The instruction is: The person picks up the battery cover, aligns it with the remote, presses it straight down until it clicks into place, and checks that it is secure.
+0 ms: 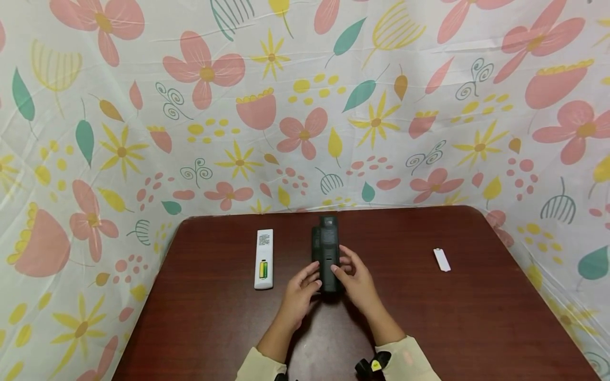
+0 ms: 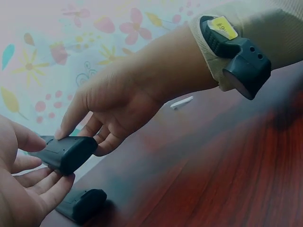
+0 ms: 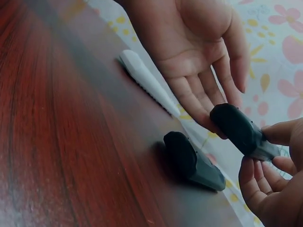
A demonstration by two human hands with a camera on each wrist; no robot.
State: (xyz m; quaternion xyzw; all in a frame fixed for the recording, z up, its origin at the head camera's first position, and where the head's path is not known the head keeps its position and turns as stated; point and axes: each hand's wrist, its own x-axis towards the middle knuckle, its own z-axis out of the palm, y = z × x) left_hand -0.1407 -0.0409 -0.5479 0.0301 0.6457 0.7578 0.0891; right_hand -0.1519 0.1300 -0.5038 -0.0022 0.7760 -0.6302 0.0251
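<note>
A black remote control (image 1: 329, 256) is held above the table, its back with a small latch slot facing up. My right hand (image 1: 358, 280) grips its right side, thumb on top and fingers beneath. My left hand (image 1: 298, 293) touches the left side with extended fingertips; its thumb stands apart in the right wrist view. Below lies a second black remote (image 3: 194, 163), partly hidden by the held one in the head view. Left of the hands, a white remote (image 1: 264, 248) lies back up, its battery compartment uncovered and green-and-yellow batteries (image 1: 263, 270) showing.
A small white battery cover (image 1: 442, 260) lies on the right of the dark red wooden table (image 1: 400, 317). Flower-printed cloth (image 1: 305, 79) hangs behind the table and along both sides. Each sleeve cuff carries a black wrist camera (image 1: 371, 365).
</note>
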